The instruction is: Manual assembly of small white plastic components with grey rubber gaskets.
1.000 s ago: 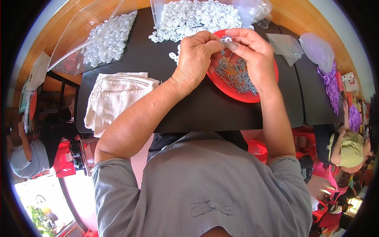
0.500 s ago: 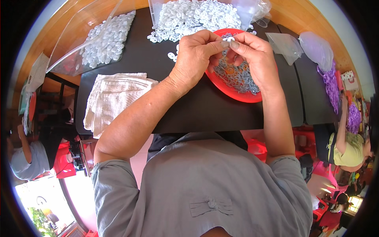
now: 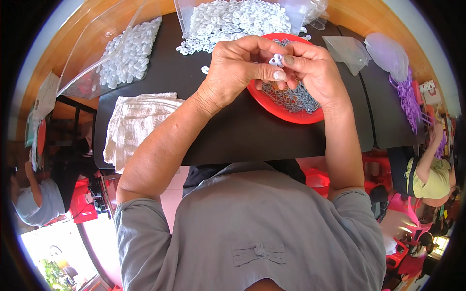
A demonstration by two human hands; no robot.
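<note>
Both my hands meet over the near-left part of a red bowl (image 3: 310,116) filled with small grey, screw-like pieces (image 3: 298,99). Between the thumb and fingers of my right hand (image 3: 313,70) is a small white plastic piece with round holes (image 3: 276,60). My left hand (image 3: 233,65) curls close against it, its thumb below the piece and its index finger above. Whatever the left fingers hold, if anything, is hidden behind the thumb and the right hand. One loose white piece (image 3: 205,70) lies on the table beside my left wrist.
A large heap of white pieces (image 3: 240,22) spills from a clear container at the back. Another clear container (image 3: 124,56) holds more at the left. A folded cloth (image 3: 138,121) lies by my left forearm. Plastic bags (image 3: 352,53) and purple strands (image 3: 408,102) are at the right. People sit on both sides.
My left thumb has come down off the white piece, which now shows more fully against the right thumb. The whole view has shifted slightly.
</note>
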